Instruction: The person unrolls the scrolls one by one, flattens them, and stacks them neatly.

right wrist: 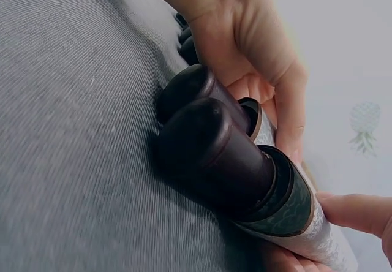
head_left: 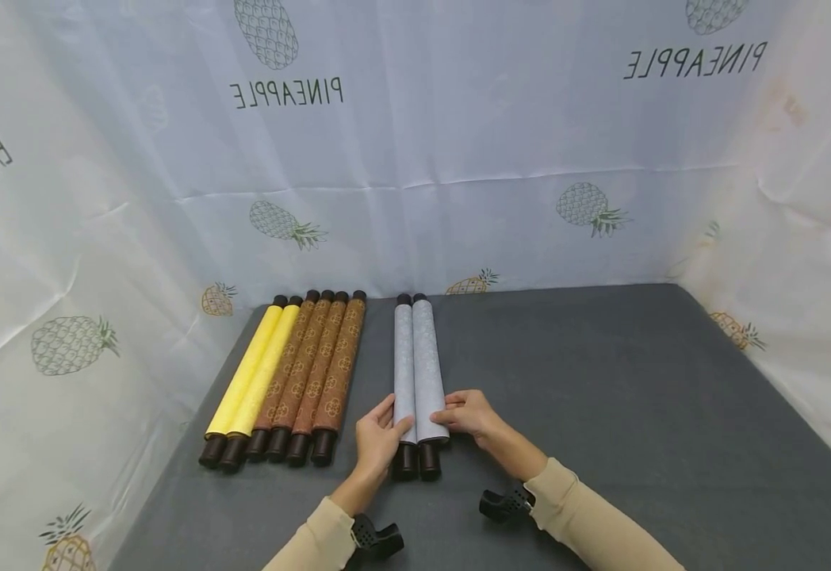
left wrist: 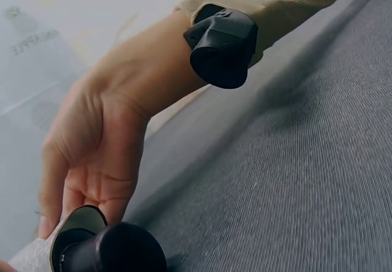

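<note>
Two rolled scrolls in pale blue-grey patterned cloth lie side by side on the dark table, dark round knobs at both ends. My left hand (head_left: 376, 436) grips the left pale scroll (head_left: 404, 357) near its close end, thumb over the top and fingers along the outer side. On the opposite side, my right hand (head_left: 471, 416) holds the right pale scroll (head_left: 427, 357), its thumb on the upper face. In the right wrist view the fingers of that hand show low beside the roll, below the thumb. Dark knobs (right wrist: 196, 155) stick out from the rolled ends there.
To the left, two yellow scrolls (head_left: 254, 373) and several brown flower-patterned scrolls (head_left: 337, 365) lie in a row. White curtains (head_left: 415, 159) with pineapple prints enclose the grey table (head_left: 601, 381) at the back and sides.
</note>
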`<action>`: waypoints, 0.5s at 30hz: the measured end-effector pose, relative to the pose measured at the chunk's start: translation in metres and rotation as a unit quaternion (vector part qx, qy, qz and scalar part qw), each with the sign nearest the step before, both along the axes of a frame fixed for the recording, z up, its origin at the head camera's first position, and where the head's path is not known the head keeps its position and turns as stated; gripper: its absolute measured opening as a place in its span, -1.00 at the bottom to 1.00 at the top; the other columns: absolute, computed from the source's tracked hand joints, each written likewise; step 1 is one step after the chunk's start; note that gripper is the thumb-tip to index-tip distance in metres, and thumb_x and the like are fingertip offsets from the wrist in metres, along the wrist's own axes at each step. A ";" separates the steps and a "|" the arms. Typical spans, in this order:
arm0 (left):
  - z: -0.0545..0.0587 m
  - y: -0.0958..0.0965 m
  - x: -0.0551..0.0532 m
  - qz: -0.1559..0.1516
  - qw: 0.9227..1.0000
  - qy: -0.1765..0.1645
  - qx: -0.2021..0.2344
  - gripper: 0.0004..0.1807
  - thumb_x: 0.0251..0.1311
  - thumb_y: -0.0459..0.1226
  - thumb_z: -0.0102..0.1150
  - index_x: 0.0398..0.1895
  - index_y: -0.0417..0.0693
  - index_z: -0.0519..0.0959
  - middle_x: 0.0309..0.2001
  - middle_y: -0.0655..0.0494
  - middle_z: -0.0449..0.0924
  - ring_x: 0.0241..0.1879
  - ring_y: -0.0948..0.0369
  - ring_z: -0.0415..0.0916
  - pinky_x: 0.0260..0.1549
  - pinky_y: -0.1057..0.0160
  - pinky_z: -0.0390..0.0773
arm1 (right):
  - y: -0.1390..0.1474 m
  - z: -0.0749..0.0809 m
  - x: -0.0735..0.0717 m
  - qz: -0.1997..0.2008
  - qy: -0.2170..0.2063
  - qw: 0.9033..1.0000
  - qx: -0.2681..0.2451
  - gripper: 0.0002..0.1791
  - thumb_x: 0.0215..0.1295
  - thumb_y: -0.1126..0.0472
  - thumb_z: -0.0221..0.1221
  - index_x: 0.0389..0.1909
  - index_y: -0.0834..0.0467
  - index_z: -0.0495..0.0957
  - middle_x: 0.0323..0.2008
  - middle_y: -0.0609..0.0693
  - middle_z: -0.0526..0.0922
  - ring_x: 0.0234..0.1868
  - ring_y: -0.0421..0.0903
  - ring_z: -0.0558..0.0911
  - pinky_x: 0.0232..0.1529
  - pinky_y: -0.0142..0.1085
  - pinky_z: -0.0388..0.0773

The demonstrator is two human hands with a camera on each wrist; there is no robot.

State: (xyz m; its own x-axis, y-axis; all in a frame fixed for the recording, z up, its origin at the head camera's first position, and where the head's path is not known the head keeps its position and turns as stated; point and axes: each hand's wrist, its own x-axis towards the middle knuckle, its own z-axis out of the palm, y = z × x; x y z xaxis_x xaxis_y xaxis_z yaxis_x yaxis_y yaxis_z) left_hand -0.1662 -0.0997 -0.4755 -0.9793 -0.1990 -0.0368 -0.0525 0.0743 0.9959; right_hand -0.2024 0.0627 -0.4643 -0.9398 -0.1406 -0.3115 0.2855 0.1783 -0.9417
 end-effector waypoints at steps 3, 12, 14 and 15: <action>-0.002 0.007 -0.002 -0.009 1.000 0.002 0.003 -0.38 0.07 -0.57 0.21 0.26 -0.54 0.32 0.26 -0.50 0.32 0.31 -0.25 0.30 0.22 -0.05 0.39 | 0.008 0.001 0.001 -0.002 0.002 1.000 0.006 -0.44 0.02 0.45 0.32 0.07 0.58 0.42 -0.03 0.41 0.63 -0.20 -0.11 0.65 -0.12 -0.19 0.68; -0.002 0.031 -0.006 -0.041 0.999 0.015 0.003 -0.38 0.07 -0.56 0.23 0.26 -0.53 0.33 0.26 -0.49 0.33 0.30 -0.24 0.32 0.21 -0.05 0.41 | 0.036 0.002 0.002 0.002 0.013 1.000 0.018 -0.46 0.05 0.44 0.30 0.06 0.59 0.42 -0.04 0.43 0.62 -0.23 -0.14 0.65 -0.15 -0.21 0.68; -0.003 0.037 -0.007 -0.047 0.999 0.015 0.006 -0.37 0.07 -0.56 0.23 0.26 -0.52 0.32 0.28 -0.48 0.32 0.31 -0.23 0.31 0.22 -0.05 0.41 | 0.042 0.003 0.002 0.004 0.011 1.000 0.027 -0.44 0.07 0.42 0.29 0.09 0.60 0.39 -0.01 0.45 0.59 -0.18 -0.09 0.66 -0.12 -0.19 0.68; -0.003 0.039 -0.007 -0.049 0.999 0.015 0.007 -0.37 0.07 -0.55 0.23 0.27 -0.51 0.32 0.28 -0.48 0.32 0.32 -0.23 0.31 0.22 -0.05 0.41 | 0.044 0.004 0.002 0.007 0.012 0.999 0.034 -0.43 0.08 0.41 0.29 0.10 0.60 0.38 0.01 0.47 0.58 -0.16 -0.06 0.66 -0.11 -0.18 0.68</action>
